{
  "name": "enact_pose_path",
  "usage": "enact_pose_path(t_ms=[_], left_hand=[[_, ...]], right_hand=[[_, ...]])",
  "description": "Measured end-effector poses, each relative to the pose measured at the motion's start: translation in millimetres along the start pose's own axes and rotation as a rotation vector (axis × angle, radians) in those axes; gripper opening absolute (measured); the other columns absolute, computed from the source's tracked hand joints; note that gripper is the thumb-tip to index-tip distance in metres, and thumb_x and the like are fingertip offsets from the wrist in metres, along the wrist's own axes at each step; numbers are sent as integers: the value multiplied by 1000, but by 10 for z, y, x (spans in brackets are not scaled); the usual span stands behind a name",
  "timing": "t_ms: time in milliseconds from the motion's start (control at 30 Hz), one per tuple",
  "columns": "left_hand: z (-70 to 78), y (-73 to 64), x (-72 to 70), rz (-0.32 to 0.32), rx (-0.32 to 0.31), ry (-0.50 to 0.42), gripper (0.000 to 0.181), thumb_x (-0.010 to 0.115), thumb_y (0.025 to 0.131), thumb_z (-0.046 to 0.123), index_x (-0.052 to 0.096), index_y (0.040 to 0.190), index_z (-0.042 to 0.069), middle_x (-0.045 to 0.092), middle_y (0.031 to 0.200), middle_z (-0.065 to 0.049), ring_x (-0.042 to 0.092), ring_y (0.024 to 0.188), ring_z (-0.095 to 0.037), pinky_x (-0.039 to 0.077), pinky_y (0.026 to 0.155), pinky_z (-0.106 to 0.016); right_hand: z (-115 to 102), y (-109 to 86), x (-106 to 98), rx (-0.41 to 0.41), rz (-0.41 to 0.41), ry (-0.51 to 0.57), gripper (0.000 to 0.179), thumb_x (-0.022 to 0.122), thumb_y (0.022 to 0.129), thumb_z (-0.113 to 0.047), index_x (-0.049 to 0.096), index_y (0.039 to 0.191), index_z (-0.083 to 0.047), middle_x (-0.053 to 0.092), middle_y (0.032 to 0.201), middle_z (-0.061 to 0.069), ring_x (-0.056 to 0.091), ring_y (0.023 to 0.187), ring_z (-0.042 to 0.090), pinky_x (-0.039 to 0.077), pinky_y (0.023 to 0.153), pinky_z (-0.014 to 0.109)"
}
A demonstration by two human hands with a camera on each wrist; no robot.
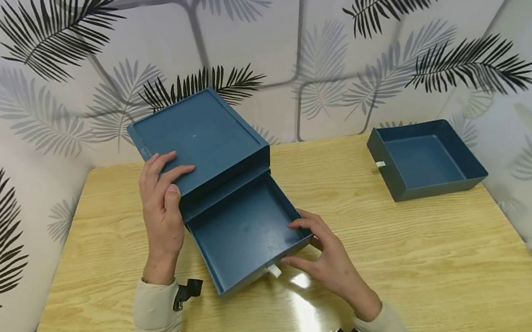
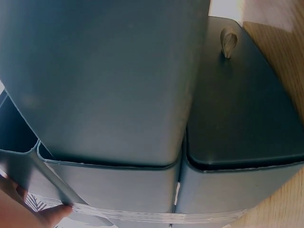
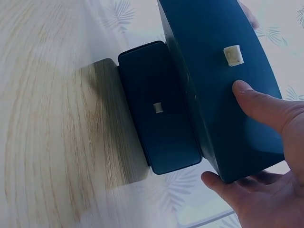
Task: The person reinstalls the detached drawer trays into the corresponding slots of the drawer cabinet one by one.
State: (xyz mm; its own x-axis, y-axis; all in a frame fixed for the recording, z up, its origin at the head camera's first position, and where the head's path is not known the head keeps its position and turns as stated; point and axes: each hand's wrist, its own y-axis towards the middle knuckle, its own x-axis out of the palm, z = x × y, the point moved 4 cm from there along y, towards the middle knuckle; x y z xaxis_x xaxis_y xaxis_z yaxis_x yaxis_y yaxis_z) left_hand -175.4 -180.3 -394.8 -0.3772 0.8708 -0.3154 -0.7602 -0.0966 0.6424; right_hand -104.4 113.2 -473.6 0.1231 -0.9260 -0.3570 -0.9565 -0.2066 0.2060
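Drawer (image 1: 243, 242) juts from blue cabinet (image 1: 202, 138); right hand (image 1: 331, 261) pinches its front corner, left hand (image 1: 163, 216) steadies the top, fingers spread. Likely drawer-sliding step; next move calls for a straight, level path.

Bright, even head view with white glare on the near wooden tabletop (image 1: 434, 256); wrist views hazier, the right showing shadow beside the closed drawer (image 3: 164, 130).

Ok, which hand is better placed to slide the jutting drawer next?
Probably the right hand: it grips the jutting drawer at its front corner, near the white tab, while the left hand rests on top of the casing.
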Motion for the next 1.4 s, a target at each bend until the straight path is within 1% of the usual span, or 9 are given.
enact_pose_path(t_ms=[133,300,433,567,733,900,1067,1400], left_hand=[[-4,0,-15,7,5,-7,41,38,104,14,77,119,10,56,152,-9,29,156,-23,14,132,-50],[0,4,-11,13,1,-19,40,40,103,11,77,118,8,56,151,-12,30,156,-27,14,131,-52],[-9,3,-5,15,-5,-19,40,39,103,9,77,117,7,56,151,-14,29,156,-29,14,131,-53],[-14,6,-4,16,-8,-15,40,39,102,8,77,117,7,56,151,-14,29,156,-29,14,131,-54],[-13,12,0,16,-7,-15,41,39,102,7,77,117,7,56,151,-14,30,156,-29,14,131,-53],[-8,14,2,17,-3,-16,41,38,102,7,77,117,6,56,151,-14,30,156,-29,15,131,-53],[-9,15,3,14,-5,-16,41,38,102,6,77,117,6,56,151,-14,30,156,-29,15,131,-53],[-16,15,2,11,-4,-17,40,39,103,9,77,117,6,56,151,-14,29,156,-30,14,131,-54]], right_hand=[[-8,19,16,-6,0,-13,66,90,78,-10,60,137,-15,45,160,14,51,143,40,56,103,53],[-6,31,30,-13,6,-12,75,89,78,-8,55,145,-14,45,160,13,50,145,39,54,105,55],[2,36,36,-7,8,4,85,89,78,-7,49,152,-20,44,161,12,48,147,38,53,107,55],[4,44,35,-5,8,24,93,89,79,-9,42,157,-24,43,163,9,48,147,37,54,106,52],[18,53,34,-1,14,42,101,89,78,-6,35,162,-19,41,164,10,50,146,37,54,106,51],[33,69,42,38,9,50,102,89,79,-5,33,163,-16,41,164,11,50,146,36,52,109,52],[29,91,48,40,6,50,98,88,79,-6,36,162,-15,44,163,11,52,144,34,52,109,50],[28,117,52,31,7,65,97,88,80,-7,37,161,-20,44,162,10,52,143,35,51,110,52]])
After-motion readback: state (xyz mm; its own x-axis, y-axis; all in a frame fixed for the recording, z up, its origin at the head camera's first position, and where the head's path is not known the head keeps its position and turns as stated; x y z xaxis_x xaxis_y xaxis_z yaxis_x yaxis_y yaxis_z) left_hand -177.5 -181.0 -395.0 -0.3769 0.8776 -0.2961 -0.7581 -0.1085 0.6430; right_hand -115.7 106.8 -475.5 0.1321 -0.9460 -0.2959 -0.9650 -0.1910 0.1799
